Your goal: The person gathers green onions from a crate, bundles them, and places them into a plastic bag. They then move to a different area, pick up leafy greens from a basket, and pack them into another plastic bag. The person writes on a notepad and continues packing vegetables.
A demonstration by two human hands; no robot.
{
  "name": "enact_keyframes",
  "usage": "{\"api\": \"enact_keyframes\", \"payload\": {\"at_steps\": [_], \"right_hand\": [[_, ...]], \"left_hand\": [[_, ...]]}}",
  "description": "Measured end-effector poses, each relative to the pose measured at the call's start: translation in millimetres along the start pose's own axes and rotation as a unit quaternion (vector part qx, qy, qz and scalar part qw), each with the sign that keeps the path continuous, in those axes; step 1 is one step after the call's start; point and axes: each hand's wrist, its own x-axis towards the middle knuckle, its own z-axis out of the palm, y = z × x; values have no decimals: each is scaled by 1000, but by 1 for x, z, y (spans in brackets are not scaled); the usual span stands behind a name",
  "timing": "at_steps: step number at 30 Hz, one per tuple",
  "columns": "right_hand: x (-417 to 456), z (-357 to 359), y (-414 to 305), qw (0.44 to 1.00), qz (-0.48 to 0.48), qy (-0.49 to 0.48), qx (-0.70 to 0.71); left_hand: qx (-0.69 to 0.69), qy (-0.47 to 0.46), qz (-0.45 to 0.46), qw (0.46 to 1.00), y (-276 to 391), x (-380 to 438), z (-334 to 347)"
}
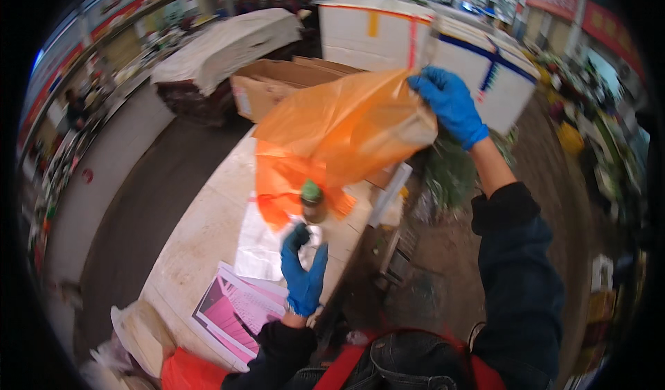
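My right hand (449, 104), in a blue glove, grips the upper right edge of an orange plastic bag (337, 114) and holds it up. The bag's lower part rests on the pale tabletop (187, 265). By its lower edge stands a blurred bottle (313, 203) with a green top. My left hand (304, 270), also gloved in blue, is just on the near side of the bottle, thumb and fingers apart, with nothing seen between them. Under and beside it lie a white plastic sheet or bag (257, 244) and printed pink papers (239, 312) with a dark pen (245, 326).
Behind the bag are an open cardboard box (254, 96) and large white foam boxes (371, 31) with coloured tape. A cloth-covered stack (228, 47) stands at the back left. Leafy greens (449, 174) lie right of the table, and a red bag (192, 372) at its near left end.
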Motion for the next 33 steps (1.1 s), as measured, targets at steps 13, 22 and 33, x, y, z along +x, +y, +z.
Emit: {"api": "enact_keyframes", "payload": {"at_steps": [13, 22, 33], "right_hand": [[-428, -395, 61, 899, 313, 130, -276], [-535, -488, 107, 787, 278, 154, -529], [-554, -658, 307, 809, 457, 104, -355]], "left_hand": [[-49, -529, 152, 834, 125, -162, 397], [-112, -691, 64, 711, 173, -265, 593], [-50, -728, 122, 673, 115, -283, 877]]}}
